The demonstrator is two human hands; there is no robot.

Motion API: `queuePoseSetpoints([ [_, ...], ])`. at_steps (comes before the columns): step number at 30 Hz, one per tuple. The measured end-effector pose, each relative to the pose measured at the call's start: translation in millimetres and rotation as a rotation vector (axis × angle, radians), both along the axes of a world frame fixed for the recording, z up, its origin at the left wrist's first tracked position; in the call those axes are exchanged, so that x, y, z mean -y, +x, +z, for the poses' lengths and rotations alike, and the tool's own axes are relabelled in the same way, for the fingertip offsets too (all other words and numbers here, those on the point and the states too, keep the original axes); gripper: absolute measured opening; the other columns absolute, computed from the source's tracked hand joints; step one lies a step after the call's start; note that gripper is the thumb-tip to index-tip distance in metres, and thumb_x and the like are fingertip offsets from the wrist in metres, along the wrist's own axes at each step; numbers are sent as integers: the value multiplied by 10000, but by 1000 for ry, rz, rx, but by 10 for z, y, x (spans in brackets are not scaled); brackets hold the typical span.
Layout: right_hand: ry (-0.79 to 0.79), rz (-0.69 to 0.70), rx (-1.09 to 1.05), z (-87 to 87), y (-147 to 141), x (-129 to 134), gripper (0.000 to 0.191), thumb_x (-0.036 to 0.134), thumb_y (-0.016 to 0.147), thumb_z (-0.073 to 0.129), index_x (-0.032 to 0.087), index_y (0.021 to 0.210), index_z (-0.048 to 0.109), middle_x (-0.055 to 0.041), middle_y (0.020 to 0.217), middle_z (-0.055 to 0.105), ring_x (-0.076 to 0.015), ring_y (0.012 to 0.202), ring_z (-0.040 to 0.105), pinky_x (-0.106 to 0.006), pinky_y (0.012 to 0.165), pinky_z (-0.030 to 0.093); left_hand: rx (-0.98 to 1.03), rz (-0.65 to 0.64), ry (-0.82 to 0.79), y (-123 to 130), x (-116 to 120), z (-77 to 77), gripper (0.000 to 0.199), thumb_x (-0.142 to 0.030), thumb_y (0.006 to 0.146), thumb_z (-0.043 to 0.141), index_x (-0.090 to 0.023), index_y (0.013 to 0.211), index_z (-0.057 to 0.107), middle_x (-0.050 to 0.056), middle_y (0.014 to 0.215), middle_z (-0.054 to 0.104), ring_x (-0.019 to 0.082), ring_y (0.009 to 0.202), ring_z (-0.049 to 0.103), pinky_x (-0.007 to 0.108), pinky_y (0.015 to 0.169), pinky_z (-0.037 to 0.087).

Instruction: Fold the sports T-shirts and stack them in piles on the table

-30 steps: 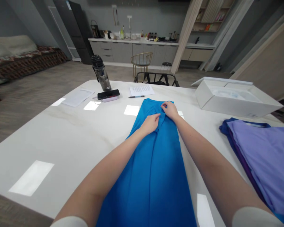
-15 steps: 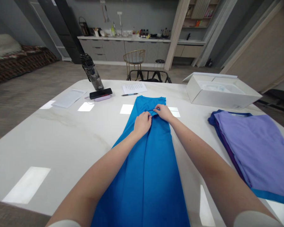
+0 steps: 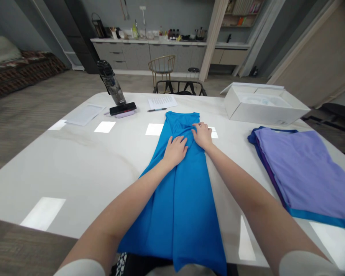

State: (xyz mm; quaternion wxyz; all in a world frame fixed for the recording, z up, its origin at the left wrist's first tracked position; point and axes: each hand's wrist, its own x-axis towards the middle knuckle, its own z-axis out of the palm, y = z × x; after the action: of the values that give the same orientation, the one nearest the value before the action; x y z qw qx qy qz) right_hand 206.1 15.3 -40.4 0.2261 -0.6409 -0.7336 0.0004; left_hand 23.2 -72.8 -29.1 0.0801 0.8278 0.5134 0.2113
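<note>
Garment [image 3: 193, 199], blue, stretches lengthwise straight ahead beneath left hand [image 3: 175, 151] and right hand [image 3: 202, 136], both resting, fingers apart; the right lies nearer its far end.

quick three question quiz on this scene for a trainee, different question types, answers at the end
1. True or false: the left hand and the right hand are both on the blue garment.
2. Multiple choice: what is right behind the phone? A) a box B) a bottle C) a pen
3. Fill in: the pile of garments nearer than the white box has a ____ top piece.

Key: 1 true; 2 B; 3 light purple
</note>
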Motion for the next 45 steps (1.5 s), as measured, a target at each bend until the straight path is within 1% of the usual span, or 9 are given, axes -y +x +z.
queuePoseSetpoints([
  [3, -15, 111, 23, 20, -139, 278, 386, 421, 1048, 457, 222, 1296, 676, -178, 1334, 610, -361, 1217, 523, -541, 1026, 397, -117, 110, -34, -71, 179, -39, 583, -472, 1033, 469, -221, 1559, 482, 152, 1646, 413, 346, 1544, 328, 627, 1270, 149],
  [6, -84, 193, 69, -7, -219, 547, 422, 448, 1056, 443, 240, 1346, 670, -169, 1402, 614, -354, 1274, 516, -536, 1063, 386, -136, 131, -85, -96, 309, -117, 643, -541, 1033, 423, -258, 1611, 402, 120, 1689, 341, 337, 1575, 266, 615, 1271, 159],
  [14, -185, 180, 103, -115, -216, 909, 518, 442, 1088, 329, 301, 1562, 483, -85, 1664, 397, -338, 1516, 334, -625, 1210, 219, -143, 103, -93, -183, 674, -139, 638, -539, 1047, 375, -249, 1614, 402, 105, 1698, 323, 321, 1578, 268, 575, 1285, 151],
  [21, -15, 165, 155, 27, -291, 1027, 443, 374, 1062, 387, 203, 1396, 623, -191, 1347, 620, -347, 1260, 500, -528, 1082, 329, -209, 200, 0, -509, 1034, -31, 530, -322, 1070, 325, -212, 1574, 445, 134, 1638, 431, 292, 1509, 383, 518, 1250, 242],
  [26, -3, 259, 203, 150, -476, 1155, 369, 274, 1052, 391, 190, 1247, 694, -183, 1205, 648, -338, 1144, 529, -476, 1009, 334, -280, 294, -4, -781, 1131, 76, 496, -130, 1021, 306, -202, 1444, 554, 164, 1457, 585, 308, 1295, 547, 471, 1060, 407],
  [31, -86, 462, 140, 217, -920, 1325, 283, 295, 1050, 477, 217, 1198, 705, -132, 1198, 678, -294, 1146, 570, -393, 942, 384, -302, 346, 8, -975, 1231, 139, 341, -189, 1042, 352, -183, 1173, 667, 175, 1199, 662, 333, 1140, 587, 474, 940, 419],
  [35, -117, 545, 131, 212, -1144, 1381, 231, 288, 1033, 545, 238, 1187, 711, -93, 1188, 688, -259, 1131, 605, -347, 892, 400, -297, 339, 5, -1063, 1317, 185, 286, -252, 1055, 399, -172, 1140, 660, 181, 1165, 673, 340, 1136, 597, 478, 944, 413],
  [42, -74, 482, 59, 312, -1096, 1448, 239, 226, 1049, 476, 226, 1168, 683, -87, 1153, 704, -244, 1080, 621, -328, 880, 410, -167, 342, -147, -886, 1356, 453, 342, -377, 1103, 319, -183, 1263, 550, 142, 1022, 739, 282, 941, 723, 365, 817, 471],
  [45, -59, 449, 52, 324, -967, 1490, 232, 212, 1038, 485, 214, 1169, 677, -93, 1152, 697, -249, 1051, 621, -335, 868, 417, -194, 310, -204, -799, 1434, 449, 325, -423, 1089, 379, -206, 1276, 532, 119, 1038, 741, 276, 933, 736, 346, 792, 499],
])
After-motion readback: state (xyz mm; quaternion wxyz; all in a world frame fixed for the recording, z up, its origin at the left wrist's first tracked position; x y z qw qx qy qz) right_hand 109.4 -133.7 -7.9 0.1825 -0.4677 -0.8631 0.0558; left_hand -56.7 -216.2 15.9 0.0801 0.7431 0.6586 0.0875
